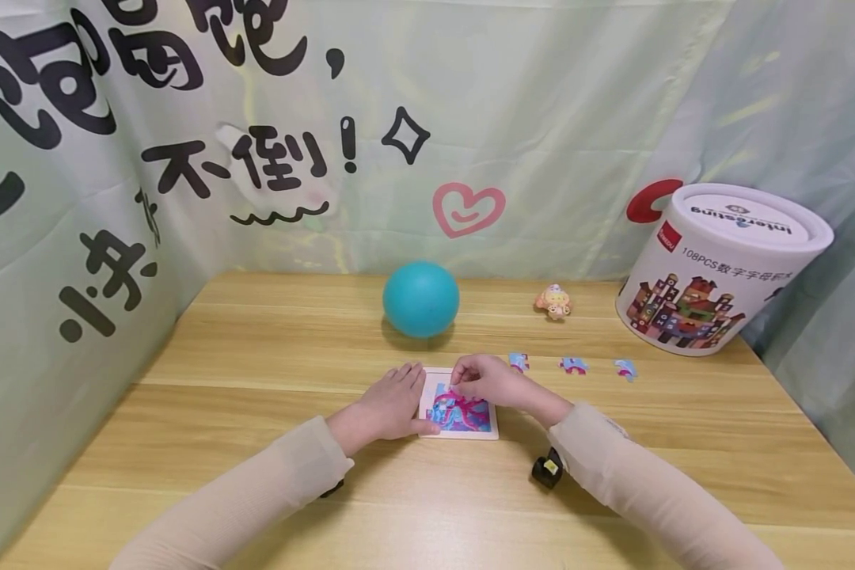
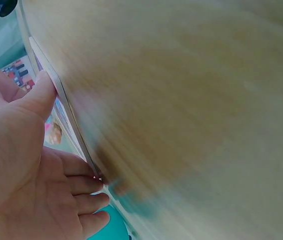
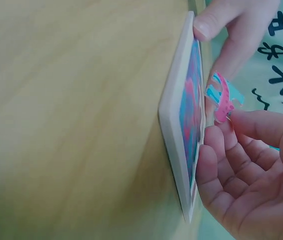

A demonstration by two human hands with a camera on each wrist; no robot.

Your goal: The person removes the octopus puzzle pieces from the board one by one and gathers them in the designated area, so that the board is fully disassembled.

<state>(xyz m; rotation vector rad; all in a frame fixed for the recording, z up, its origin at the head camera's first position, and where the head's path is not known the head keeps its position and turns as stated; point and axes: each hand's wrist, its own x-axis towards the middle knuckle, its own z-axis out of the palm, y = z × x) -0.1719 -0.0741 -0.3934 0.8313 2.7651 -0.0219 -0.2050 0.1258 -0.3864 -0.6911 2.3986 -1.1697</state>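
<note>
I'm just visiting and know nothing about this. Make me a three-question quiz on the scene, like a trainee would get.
1. Which hand pinches a puzzle piece?
2. True or false: the teal ball stands farther from the person than the puzzle board.
3. Fill in the number: in the head view, ___ loose pieces lie on the table to the right of the ball.

Key:
1. The right hand.
2. True.
3. Three.
</note>
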